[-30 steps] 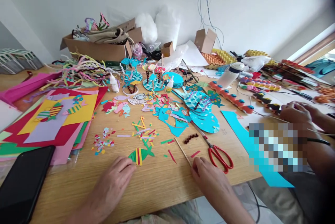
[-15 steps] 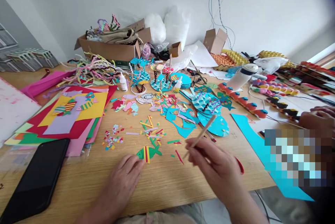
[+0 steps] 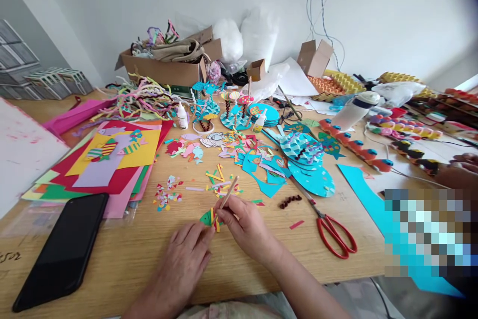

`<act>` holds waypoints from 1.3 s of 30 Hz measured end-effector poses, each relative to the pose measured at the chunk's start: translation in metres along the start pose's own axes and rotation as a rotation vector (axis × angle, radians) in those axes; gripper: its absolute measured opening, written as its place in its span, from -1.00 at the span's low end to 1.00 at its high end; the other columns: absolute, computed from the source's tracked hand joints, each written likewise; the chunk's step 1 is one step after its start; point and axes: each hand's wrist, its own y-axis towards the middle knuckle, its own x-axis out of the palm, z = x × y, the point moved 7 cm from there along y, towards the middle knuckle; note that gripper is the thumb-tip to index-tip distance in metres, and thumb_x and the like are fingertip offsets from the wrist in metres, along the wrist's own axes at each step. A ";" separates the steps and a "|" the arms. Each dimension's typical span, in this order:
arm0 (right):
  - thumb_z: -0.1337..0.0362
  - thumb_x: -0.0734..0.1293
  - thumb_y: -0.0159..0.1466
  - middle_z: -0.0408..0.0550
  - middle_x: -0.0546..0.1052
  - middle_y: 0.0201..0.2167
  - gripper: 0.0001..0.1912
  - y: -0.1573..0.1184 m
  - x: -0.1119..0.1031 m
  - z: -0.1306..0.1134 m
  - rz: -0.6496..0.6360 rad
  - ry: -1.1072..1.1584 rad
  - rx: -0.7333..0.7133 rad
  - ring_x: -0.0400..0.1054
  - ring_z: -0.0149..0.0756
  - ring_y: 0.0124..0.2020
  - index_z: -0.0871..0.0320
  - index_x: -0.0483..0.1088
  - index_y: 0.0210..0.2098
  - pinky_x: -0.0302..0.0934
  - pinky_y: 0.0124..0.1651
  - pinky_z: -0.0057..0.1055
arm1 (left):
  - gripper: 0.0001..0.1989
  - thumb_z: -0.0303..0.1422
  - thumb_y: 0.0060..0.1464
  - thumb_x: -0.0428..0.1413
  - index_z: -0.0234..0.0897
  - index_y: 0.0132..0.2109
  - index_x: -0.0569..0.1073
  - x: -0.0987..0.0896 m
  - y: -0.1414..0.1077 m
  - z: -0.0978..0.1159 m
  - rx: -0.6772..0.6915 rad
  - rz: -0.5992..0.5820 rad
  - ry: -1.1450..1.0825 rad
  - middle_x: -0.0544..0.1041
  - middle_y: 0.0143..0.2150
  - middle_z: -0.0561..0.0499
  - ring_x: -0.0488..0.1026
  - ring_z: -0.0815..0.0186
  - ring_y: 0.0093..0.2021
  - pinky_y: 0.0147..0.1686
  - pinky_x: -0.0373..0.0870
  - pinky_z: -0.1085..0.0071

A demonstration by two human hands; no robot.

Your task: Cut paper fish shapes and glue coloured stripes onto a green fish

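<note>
A green paper fish with yellow and red stripes lies on the wooden table near its front edge. The fingertips of my left hand rest at its lower edge, pressed close together. My right hand pinches a thin wooden stick, whose lower end meets the stripes. The right hand covers the fish's tail. Beyond the fish lie cut paper strips, and small confetti pieces are to the left.
Red-handled scissors, a brown curled pipe cleaner and a pink strip are on the right. A black phone and coloured paper lie left. Another person's hand is at far right.
My right hand has moved left with the stick, from beside the fish to over it. The scissors and pipe cleaner have come into view. The whole view has shifted slightly.
</note>
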 end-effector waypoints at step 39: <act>0.49 0.16 0.19 -0.21 0.35 -0.56 -0.85 0.033 0.001 0.014 0.014 -0.045 0.066 0.26 -0.43 -0.52 0.11 0.18 -0.42 0.10 -0.41 -0.55 | -0.73 -0.49 0.07 -0.04 -0.20 -0.09 0.41 -0.007 0.005 0.002 -0.036 0.007 0.006 0.47 -0.17 -0.01 0.36 0.24 -0.18 -0.26 0.31 0.33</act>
